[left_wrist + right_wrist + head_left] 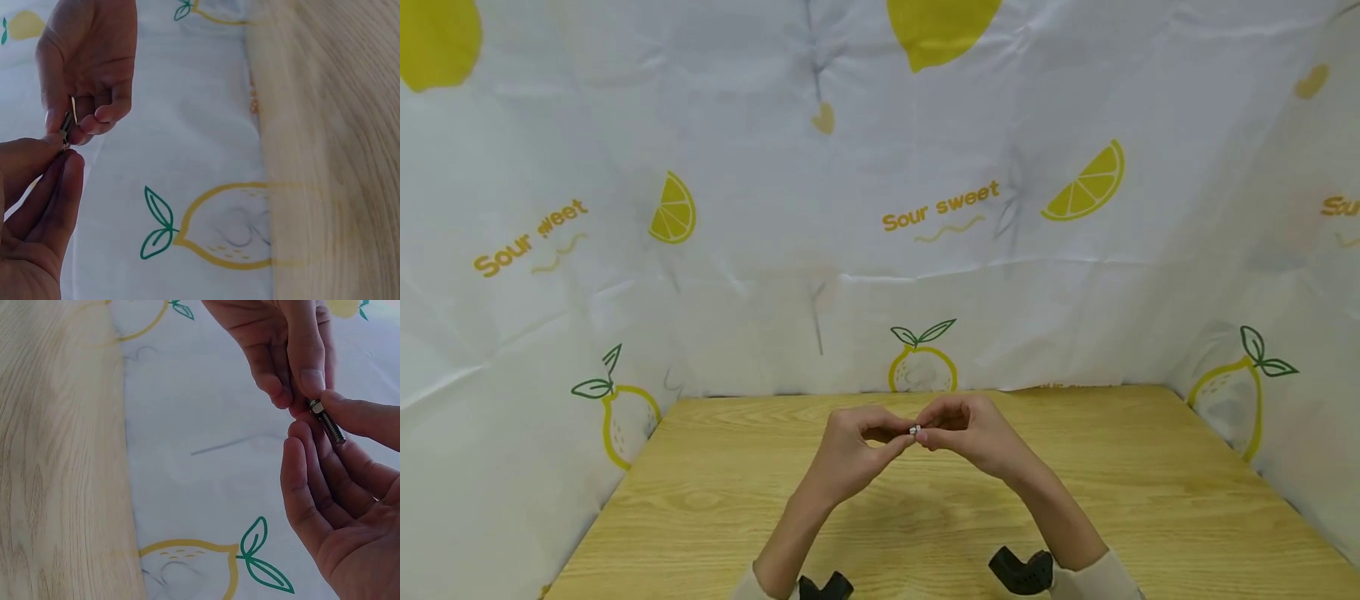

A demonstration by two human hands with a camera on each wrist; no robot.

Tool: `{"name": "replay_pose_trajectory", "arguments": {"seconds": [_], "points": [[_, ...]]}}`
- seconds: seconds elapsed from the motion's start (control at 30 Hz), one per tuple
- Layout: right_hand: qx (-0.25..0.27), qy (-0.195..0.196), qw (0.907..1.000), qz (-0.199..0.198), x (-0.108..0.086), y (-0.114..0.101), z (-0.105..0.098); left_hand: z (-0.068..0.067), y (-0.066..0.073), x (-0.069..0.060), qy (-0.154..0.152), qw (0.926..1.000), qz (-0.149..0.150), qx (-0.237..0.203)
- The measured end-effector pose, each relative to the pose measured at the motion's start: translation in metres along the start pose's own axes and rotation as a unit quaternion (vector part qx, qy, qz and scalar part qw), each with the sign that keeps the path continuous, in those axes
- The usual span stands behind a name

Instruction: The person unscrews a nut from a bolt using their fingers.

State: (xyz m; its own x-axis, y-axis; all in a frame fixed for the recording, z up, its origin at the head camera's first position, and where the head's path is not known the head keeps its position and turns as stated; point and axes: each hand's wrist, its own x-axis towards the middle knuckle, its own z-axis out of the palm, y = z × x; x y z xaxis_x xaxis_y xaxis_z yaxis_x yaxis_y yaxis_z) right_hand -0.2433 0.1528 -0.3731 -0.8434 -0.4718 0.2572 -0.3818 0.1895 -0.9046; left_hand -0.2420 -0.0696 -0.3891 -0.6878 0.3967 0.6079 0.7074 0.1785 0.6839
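Observation:
A small metal bolt (pixel 915 430) is held between both hands above the wooden table. The left hand (pixel 853 454) pinches one end between thumb and fingers. From the other side, the right hand (pixel 981 437) pinches it with thumb and forefinger. In the right wrist view the bolt's threaded shaft (pixel 331 427) points down and right, across the right hand (pixel 350 519). A hexagonal piece (pixel 317 407) sits at its upper end, by the left fingertips; whether it is a head or a nut, I cannot tell. The left wrist view shows the bolt (pixel 66 124) partly hidden by fingers.
The wooden table (pixel 700 517) extends to a white lemon-print cloth (pixel 760 250) hung behind and at both sides. Black curved pieces (pixel 1021 572) (pixel 827 587) show near the two cream sleeves at the lower edge of the head view.

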Motion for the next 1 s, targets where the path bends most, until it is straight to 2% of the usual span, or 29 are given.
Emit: {"name": "replay_pose_trajectory", "arguments": {"seconds": [0.17, 0.5, 0.77, 1.0], "points": [[-0.005, 0.003, 1.0000, -0.006, -0.0008, -0.0010, 0.0011, -0.0004, 0.0010, -0.0001, -0.001, 0.9999, -0.010, 0.001], [0.001, 0.017, 0.9998, -0.011, -0.0011, -0.0021, 0.0021, 0.0013, 0.0008, -0.0006, 0.019, 0.9997, 0.004, -0.016], [-0.002, -0.009, 0.9999, -0.014, 0.0002, 0.0005, -0.0014, 0.0020, 0.0013, -0.0012, 0.032, 0.9992, -0.002, -0.023], [-0.010, 0.000, 0.9999, 0.002, 0.0007, 0.0001, -0.0001, 0.0033, -0.0009, -0.0010, 0.038, 0.9991, 0.011, -0.018]]}}
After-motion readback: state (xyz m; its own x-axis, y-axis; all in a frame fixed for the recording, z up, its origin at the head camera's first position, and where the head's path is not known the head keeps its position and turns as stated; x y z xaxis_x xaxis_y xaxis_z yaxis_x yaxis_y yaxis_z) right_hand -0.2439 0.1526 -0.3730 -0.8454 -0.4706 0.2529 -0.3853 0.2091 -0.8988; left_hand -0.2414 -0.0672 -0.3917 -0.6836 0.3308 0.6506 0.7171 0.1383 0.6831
